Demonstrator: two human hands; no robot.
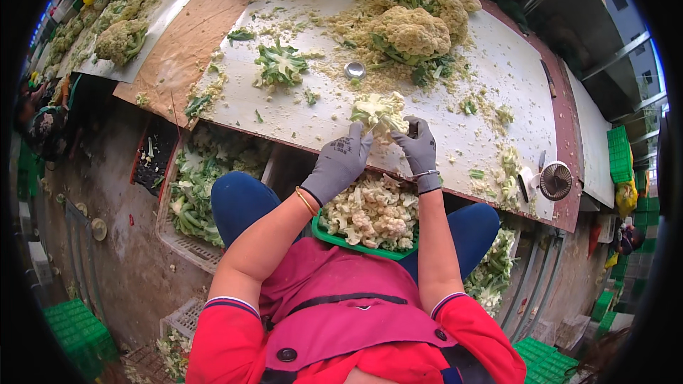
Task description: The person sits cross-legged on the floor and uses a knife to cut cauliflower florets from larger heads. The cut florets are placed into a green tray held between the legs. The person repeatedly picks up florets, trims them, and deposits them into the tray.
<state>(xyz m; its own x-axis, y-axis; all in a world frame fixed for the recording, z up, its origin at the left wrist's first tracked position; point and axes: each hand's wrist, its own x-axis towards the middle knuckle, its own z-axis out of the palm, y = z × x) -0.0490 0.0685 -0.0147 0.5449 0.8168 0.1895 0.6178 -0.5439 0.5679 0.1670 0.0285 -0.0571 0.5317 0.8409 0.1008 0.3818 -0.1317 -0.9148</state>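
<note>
Both of my hands wear grey work gloves and meet over the near edge of the white table (299, 112). My left hand (341, 162) grips a trimmed cauliflower piece (378, 108) from its lower left, the cut pale stem facing up. On the right side of the same piece, the thumb and fingers of my right hand (419, 144) pinch its florets. A thin light edge shows between the hands; I cannot tell whether it is a blade. Below them, a green basket (341, 244) full of cut cauliflower florets (373, 210) rests at my lap, between my knees.
Whole cauliflowers (411, 32) are heaped at the table's back. Nearer lie leafy trimmings (280, 64) and a round metal lid-like object (355, 70). A small fan (555, 180) stands at right; a knife (548, 79) lies beyond. A crate (184, 242) of leaves sits at left.
</note>
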